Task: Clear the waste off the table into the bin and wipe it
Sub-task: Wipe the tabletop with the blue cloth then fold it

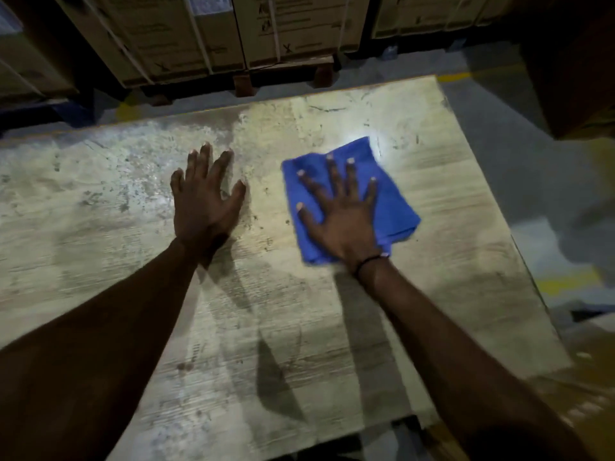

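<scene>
Right grip (346, 214) flat on blue cloth (396, 207), box print illegible

On the table (432, 181), the cloth (396, 207) lies right of the left hand (206, 207), cartons (233, 31) behind.

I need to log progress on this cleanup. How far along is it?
No waste shows on the table, so clearing looks done; no bin is in view. Wiping is under way: the right hand presses a blue cloth flat, and the left hand rests open beside it. Stains remain at the left.
</scene>
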